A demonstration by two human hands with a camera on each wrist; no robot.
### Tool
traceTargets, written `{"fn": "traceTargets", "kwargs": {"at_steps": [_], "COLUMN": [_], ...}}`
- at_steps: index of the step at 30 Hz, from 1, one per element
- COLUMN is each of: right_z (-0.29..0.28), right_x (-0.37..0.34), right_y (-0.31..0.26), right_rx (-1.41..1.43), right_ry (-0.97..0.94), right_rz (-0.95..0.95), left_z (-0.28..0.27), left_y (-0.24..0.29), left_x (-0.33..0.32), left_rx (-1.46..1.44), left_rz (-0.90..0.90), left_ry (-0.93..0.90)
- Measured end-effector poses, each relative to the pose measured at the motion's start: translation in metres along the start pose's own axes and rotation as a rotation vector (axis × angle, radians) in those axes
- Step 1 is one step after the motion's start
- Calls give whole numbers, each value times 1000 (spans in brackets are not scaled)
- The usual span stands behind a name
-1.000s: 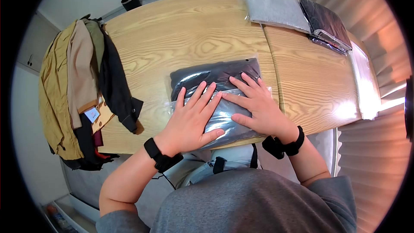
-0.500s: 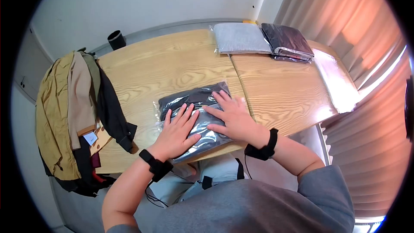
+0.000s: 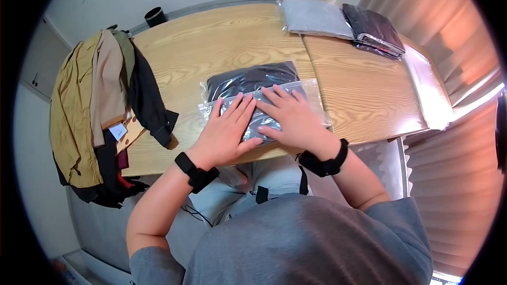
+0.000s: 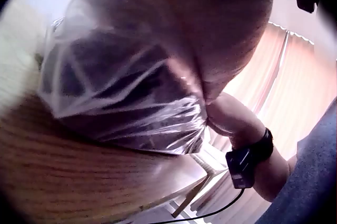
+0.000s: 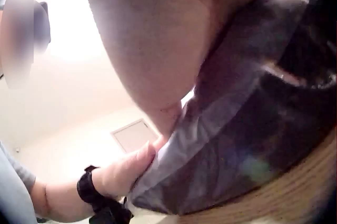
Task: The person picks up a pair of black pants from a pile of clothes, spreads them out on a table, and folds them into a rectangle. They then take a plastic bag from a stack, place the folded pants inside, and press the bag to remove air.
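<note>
A dark folded garment in a clear plastic bag point(image 3: 253, 78) lies at the table's near edge, its clear flap point(image 3: 311, 103) folded over the near part and reaching past the right side. My left hand point(image 3: 224, 131) rests on the flap's left part, fingers straight and pointing away. On the right part lies my right hand point(image 3: 293, 119), fingers spread, its thumb toward the left hand. In the left wrist view the wrinkled bag point(image 4: 116, 92) bulges beside the hand. The right wrist view shows the bag point(image 5: 247, 134) under the palm; the fingertips are hidden there.
Several jackets point(image 3: 76, 121) are heaped at the table's left end. Bagged light-grey point(image 3: 317, 18) and dark point(image 3: 374, 29) garments lie at the back right, with shiny clear bags point(image 3: 428, 87) along the right edge. A black bin point(image 3: 155, 17) stands behind the wooden table point(image 3: 227, 37).
The head view has tilted up and come back down. Both hands stay flat on the bag and have slid over it; the flap now spreads out farther at the right.
</note>
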State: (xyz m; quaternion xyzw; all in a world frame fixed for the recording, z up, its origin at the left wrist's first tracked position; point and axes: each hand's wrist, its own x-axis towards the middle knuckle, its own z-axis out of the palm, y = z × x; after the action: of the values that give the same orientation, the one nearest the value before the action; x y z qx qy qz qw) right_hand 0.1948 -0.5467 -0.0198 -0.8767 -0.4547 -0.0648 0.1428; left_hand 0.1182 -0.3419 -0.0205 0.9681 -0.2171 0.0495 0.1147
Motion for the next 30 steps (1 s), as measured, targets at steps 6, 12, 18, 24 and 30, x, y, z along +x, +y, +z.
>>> {"fn": "traceTargets", "kwargs": {"at_steps": [6,12,18,24,30], "right_z": [-5,1,3,-5,-18], "right_x": [-1,1,1,-5,-43], "right_y": [19,21,22,31,26], "right_rx": [137,189,197,370,275], "right_ry": [-46,-22,-14,5,120], "right_rz": [-45,-16,-13,-25,94], "left_z": [8,7,8,8,-8], "left_y": [-3,-6,-8,-19,-25], "left_x": [4,7,7,4,-38], "left_rx": [-90,-202,-236,-326,-827], "left_rz": [-20,-50,-62,-7,-113], "left_ry": [8,-54,-72,-114,173]}}
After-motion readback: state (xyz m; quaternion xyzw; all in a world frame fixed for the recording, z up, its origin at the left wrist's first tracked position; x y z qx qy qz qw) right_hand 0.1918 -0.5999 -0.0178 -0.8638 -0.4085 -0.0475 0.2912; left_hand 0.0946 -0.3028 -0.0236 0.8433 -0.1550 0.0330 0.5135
